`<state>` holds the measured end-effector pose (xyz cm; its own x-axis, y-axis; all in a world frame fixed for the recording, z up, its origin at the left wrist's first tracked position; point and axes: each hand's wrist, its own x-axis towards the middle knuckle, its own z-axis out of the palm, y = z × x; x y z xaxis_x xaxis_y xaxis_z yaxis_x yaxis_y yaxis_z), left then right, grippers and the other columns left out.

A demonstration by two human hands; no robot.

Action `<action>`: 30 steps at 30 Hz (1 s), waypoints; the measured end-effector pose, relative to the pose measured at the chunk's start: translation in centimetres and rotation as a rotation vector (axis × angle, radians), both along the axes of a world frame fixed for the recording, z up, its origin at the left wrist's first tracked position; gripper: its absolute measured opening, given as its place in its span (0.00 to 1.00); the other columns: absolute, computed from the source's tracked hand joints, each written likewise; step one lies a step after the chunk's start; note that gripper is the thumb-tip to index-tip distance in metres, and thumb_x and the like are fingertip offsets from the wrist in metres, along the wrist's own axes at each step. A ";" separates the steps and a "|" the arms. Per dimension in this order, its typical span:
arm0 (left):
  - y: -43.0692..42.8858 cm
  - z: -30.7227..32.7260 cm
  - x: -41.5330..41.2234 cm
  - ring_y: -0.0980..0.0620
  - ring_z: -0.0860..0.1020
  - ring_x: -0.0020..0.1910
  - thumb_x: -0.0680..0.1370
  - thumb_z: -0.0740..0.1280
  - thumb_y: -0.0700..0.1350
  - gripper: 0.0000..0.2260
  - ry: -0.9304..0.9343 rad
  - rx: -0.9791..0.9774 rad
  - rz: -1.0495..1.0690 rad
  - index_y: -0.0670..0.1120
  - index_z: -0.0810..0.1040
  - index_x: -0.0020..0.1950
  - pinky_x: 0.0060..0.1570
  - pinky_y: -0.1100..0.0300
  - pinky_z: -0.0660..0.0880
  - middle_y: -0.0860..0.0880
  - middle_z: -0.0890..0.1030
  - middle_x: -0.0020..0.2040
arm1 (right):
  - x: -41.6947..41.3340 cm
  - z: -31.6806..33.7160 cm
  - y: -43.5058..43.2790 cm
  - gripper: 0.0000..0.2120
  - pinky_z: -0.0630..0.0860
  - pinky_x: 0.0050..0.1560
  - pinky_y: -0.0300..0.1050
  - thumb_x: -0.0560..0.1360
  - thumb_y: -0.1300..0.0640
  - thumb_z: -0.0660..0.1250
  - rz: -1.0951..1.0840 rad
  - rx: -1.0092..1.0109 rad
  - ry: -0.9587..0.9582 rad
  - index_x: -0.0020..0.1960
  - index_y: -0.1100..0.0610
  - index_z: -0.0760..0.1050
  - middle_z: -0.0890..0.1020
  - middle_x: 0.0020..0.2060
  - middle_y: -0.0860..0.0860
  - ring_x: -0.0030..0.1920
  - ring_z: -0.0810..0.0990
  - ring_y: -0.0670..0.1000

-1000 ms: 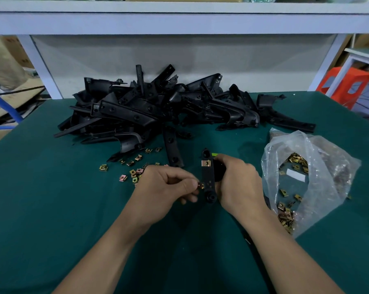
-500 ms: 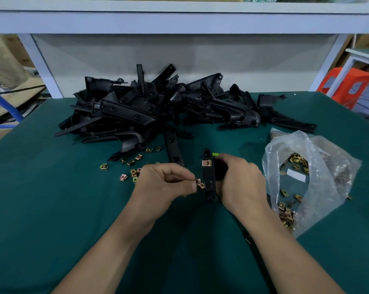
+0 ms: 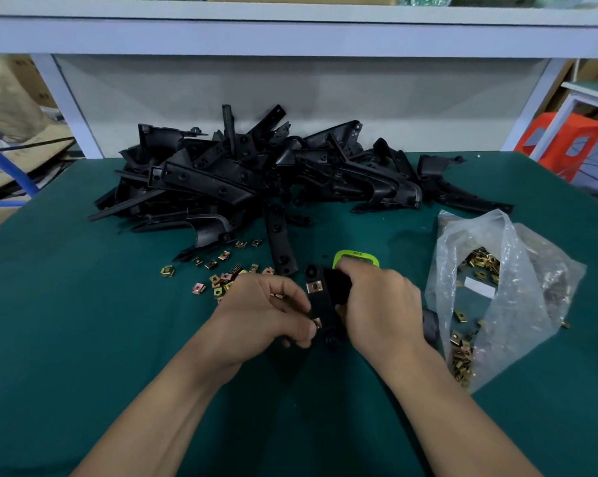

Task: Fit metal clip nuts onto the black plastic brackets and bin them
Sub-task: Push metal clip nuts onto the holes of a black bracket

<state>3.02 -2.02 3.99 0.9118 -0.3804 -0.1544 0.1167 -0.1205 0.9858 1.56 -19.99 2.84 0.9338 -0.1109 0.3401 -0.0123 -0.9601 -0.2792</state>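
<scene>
The right hand (image 3: 380,304) grips a black plastic bracket (image 3: 322,302) bearing one brass-coloured metal clip nut (image 3: 314,286) near its top. The left hand (image 3: 266,313) pinches a second clip nut (image 3: 317,322) at the bracket's left edge. Beyond lie a heap of black brackets (image 3: 256,173), loose nuts (image 3: 218,280) and a clear plastic bag of nuts (image 3: 497,287) on the green worktop (image 3: 67,321).

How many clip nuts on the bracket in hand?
2. One clip nut sits near the upper end of the bracket; a second clip nut is at its lower left edge, pinched by the left hand. The right hand may hide others.
</scene>
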 end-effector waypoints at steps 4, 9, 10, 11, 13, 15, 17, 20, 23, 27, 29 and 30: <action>0.0 0.0 -0.1 0.46 0.81 0.28 0.66 0.76 0.26 0.17 0.050 -0.005 0.055 0.42 0.73 0.42 0.28 0.61 0.73 0.36 0.83 0.32 | 0.1 -0.2 0.4 0.14 0.59 0.32 0.48 0.69 0.65 0.63 0.010 -0.028 -0.002 0.43 0.46 0.66 0.69 0.29 0.46 0.30 0.65 0.55; -0.4 0.0 -0.3 0.47 0.79 0.26 0.63 0.78 0.28 0.23 0.103 -0.103 0.125 0.46 0.66 0.39 0.27 0.62 0.71 0.40 0.79 0.29 | 0.2 -0.3 0.6 0.15 0.58 0.30 0.47 0.67 0.66 0.64 0.000 -0.047 0.010 0.44 0.47 0.70 0.68 0.27 0.46 0.29 0.65 0.54; -0.5 0.0 -0.4 0.47 0.78 0.26 0.63 0.78 0.28 0.23 0.107 -0.120 0.132 0.47 0.65 0.39 0.27 0.62 0.71 0.41 0.79 0.28 | 0.2 -0.3 0.7 0.15 0.57 0.29 0.47 0.67 0.66 0.65 0.000 -0.041 0.010 0.44 0.47 0.68 0.68 0.27 0.46 0.30 0.65 0.54; -0.7 -0.1 -0.5 0.48 0.78 0.26 0.65 0.77 0.28 0.24 0.110 -0.135 0.138 0.47 0.65 0.38 0.27 0.62 0.72 0.42 0.79 0.29 | 0.3 -0.4 0.7 0.16 0.56 0.28 0.46 0.67 0.66 0.65 -0.001 -0.038 0.007 0.43 0.46 0.67 0.67 0.27 0.46 0.30 0.65 0.54; -1.1 -0.3 -0.8 0.48 0.78 0.27 0.68 0.75 0.26 0.23 0.112 -0.165 0.160 0.48 0.65 0.36 0.29 0.62 0.72 0.43 0.79 0.29 | 0.3 -0.4 0.8 0.16 0.53 0.27 0.44 0.67 0.65 0.66 -0.008 -0.034 -0.005 0.43 0.46 0.65 0.65 0.26 0.46 0.29 0.64 0.54; -1.4 -0.6 -1.0 0.49 0.77 0.28 0.69 0.75 0.26 0.23 0.107 -0.195 0.196 0.49 0.67 0.33 0.31 0.60 0.73 0.43 0.78 0.30 | 0.4 -0.5 0.9 0.17 0.56 0.29 0.47 0.68 0.65 0.68 -0.014 -0.030 -0.003 0.44 0.46 0.64 0.66 0.27 0.45 0.30 0.64 0.54; -1.6 -0.7 -1.1 0.49 0.77 0.29 0.69 0.75 0.26 0.20 0.105 -0.209 0.205 0.48 0.70 0.34 0.32 0.61 0.74 0.44 0.79 0.30 | 0.3 -0.5 0.7 0.16 0.60 0.32 0.47 0.69 0.64 0.69 -0.015 -0.003 -0.001 0.46 0.45 0.68 0.69 0.29 0.45 0.31 0.67 0.55; -1.7 -0.3 -0.8 0.51 0.78 0.28 0.70 0.74 0.28 0.15 0.124 -0.233 0.172 0.45 0.73 0.39 0.30 0.64 0.75 0.43 0.81 0.32 | 0.1 -0.3 0.3 0.17 0.65 0.35 0.46 0.69 0.61 0.71 0.026 0.095 -0.010 0.53 0.45 0.76 0.80 0.36 0.47 0.38 0.79 0.59; -1.2 -0.1 -0.2 0.52 0.79 0.29 0.72 0.73 0.30 0.13 0.137 -0.259 0.192 0.45 0.74 0.41 0.29 0.65 0.74 0.44 0.83 0.33 | 0.2 0.2 -0.3 0.23 0.76 0.44 0.49 0.69 0.49 0.73 0.099 0.177 0.072 0.63 0.40 0.74 0.84 0.49 0.45 0.49 0.82 0.57; -0.5 -0.5 0.5 0.50 0.80 0.37 0.73 0.75 0.35 0.08 0.132 -0.260 0.422 0.46 0.80 0.46 0.36 0.63 0.76 0.46 0.85 0.39 | 0.7 -0.1 -1.1 0.28 0.78 0.55 0.51 0.69 0.45 0.73 0.096 0.329 0.153 0.68 0.38 0.71 0.84 0.52 0.42 0.52 0.81 0.53; -0.8 -0.8 0.3 0.52 0.81 0.39 0.74 0.76 0.40 0.03 0.067 -0.173 0.466 0.47 0.85 0.45 0.41 0.62 0.78 0.48 0.86 0.39 | 1.0 -0.6 -1.1 0.24 0.78 0.52 0.51 0.71 0.46 0.73 0.086 0.354 0.121 0.65 0.41 0.73 0.84 0.48 0.43 0.49 0.81 0.53; -1.1 -0.9 0.1 0.53 0.82 0.39 0.74 0.77 0.44 0.01 0.007 -0.077 0.447 0.48 0.87 0.44 0.43 0.60 0.78 0.50 0.86 0.39 | 1.1 -0.9 -1.0 0.22 0.78 0.50 0.51 0.71 0.47 0.73 0.084 0.366 0.098 0.64 0.41 0.74 0.84 0.46 0.43 0.47 0.81 0.53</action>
